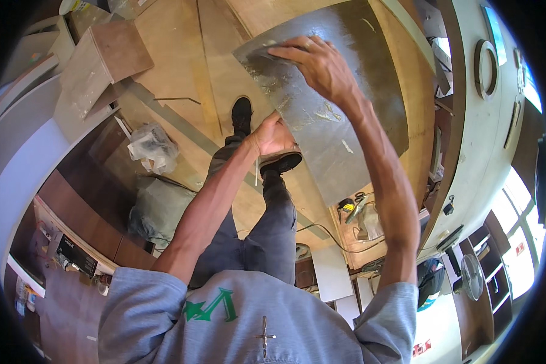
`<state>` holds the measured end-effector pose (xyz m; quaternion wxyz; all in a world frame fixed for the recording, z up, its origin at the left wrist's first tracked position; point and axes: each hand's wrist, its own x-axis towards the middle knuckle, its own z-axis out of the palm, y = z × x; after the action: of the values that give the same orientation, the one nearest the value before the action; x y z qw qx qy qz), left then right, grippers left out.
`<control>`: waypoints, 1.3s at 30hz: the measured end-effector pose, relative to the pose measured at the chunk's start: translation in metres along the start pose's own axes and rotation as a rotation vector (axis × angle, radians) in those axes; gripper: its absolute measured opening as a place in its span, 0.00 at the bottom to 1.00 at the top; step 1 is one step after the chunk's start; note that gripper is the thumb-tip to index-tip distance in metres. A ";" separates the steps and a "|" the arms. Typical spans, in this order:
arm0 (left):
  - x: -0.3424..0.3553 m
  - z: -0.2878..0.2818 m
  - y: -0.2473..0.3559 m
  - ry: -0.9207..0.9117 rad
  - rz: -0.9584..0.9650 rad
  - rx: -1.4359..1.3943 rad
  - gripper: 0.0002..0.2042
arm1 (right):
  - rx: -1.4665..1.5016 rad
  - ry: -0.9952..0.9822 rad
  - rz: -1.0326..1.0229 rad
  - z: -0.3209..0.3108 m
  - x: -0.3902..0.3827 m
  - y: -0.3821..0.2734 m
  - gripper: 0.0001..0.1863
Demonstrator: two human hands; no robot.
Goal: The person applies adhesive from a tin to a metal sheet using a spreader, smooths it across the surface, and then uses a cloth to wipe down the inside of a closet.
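Note:
A large grey sheet (370,97) lies tilted in front of me, with wet, shiny smears and pale blobs, which look like glue, on its upper face. My right hand (324,67) is over the sheet's far left part, its fingers closed on a thin dark spreader (272,48) pressed near the surface; the spreader is mostly hidden by the fingers. My left hand (273,136) is at the sheet's near left edge, closed on it, with some fingers hidden. My shoes (241,115) show on the board below.
A tape measure (346,205) and pliers (359,199) lie by the sheet's near corner. A cable (330,236) curves nearby. On the left are a wooden box (118,51), plastic bags (153,147) and a thin bent rod (177,99). A fan (472,276) stands at right.

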<state>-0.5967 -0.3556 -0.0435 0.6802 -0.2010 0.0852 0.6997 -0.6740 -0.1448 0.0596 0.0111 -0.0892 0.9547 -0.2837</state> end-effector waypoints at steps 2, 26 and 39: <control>0.002 0.005 0.000 -0.008 -0.006 0.002 0.39 | -0.064 -0.069 -0.085 0.003 0.014 0.005 0.23; 0.005 -0.001 -0.010 0.039 -0.006 -0.018 0.43 | -0.082 -0.107 0.312 -0.037 -0.189 -0.034 0.27; 0.006 0.021 -0.023 0.102 0.035 -0.080 0.40 | 0.040 -0.039 0.255 -0.034 -0.134 -0.010 0.26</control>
<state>-0.5774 -0.3402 -0.0235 0.6541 -0.2621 0.0950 0.7032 -0.5427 -0.1107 0.0893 0.0676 0.0277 0.9521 -0.2971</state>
